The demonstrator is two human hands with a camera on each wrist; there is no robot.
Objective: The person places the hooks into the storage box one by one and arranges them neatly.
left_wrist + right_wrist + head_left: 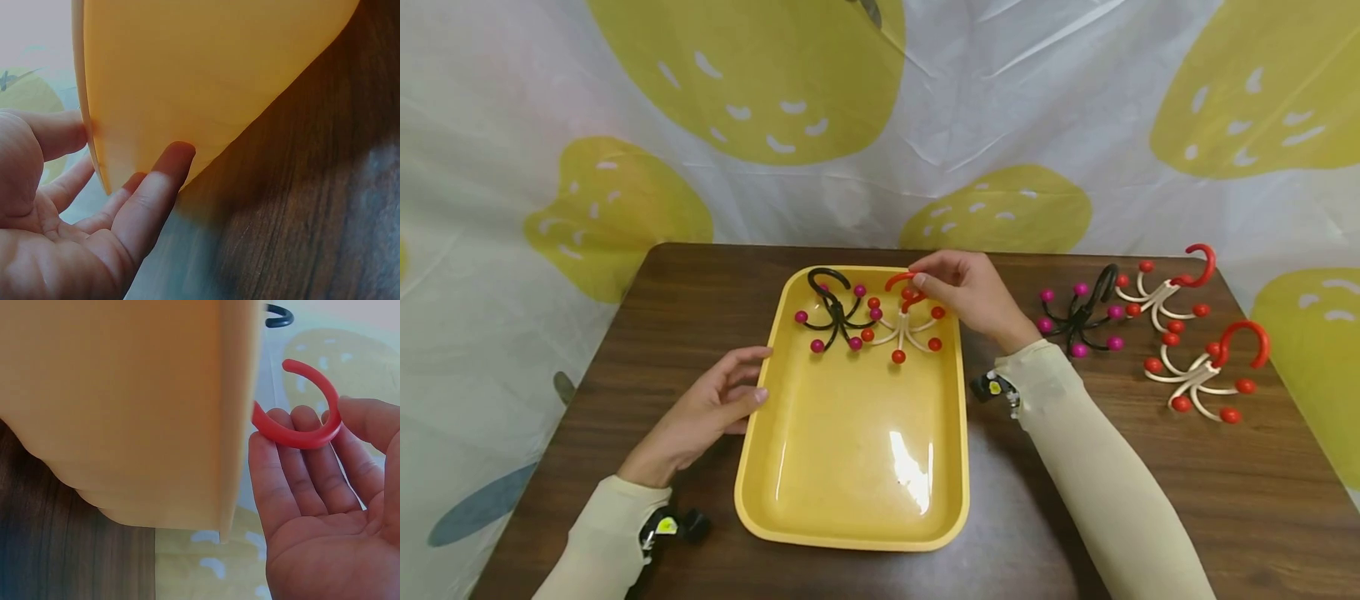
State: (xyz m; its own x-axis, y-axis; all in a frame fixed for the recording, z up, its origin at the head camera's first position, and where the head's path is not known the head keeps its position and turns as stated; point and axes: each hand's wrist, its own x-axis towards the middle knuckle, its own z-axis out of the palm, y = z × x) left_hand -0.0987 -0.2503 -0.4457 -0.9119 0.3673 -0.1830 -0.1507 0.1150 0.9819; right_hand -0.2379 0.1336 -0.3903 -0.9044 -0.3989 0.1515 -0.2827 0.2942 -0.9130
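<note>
Bystanders on table [625, 333], landmark: black hook [1078, 317].

Black hook, magenta tips, lies on the wood. Just right of it, white hook [1165, 292] with red loop; second white hook [1206, 371] nearer, right. Lemon-print cloth [737, 83] hangs behind.

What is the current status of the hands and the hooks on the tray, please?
Right hand pinches white hanger's red hook in yellow tray. Left hand rests open against tray's left rim. Black hanger close beside; nothing blocking.

White multi-arm hook [904, 327]: red curved top, red ball tips, upright in the far end of the yellow tray [850, 467], top pinched by right hand [964, 293]. Tray: rectangular, glossy, left rim touched by left hand [711, 408].
</note>
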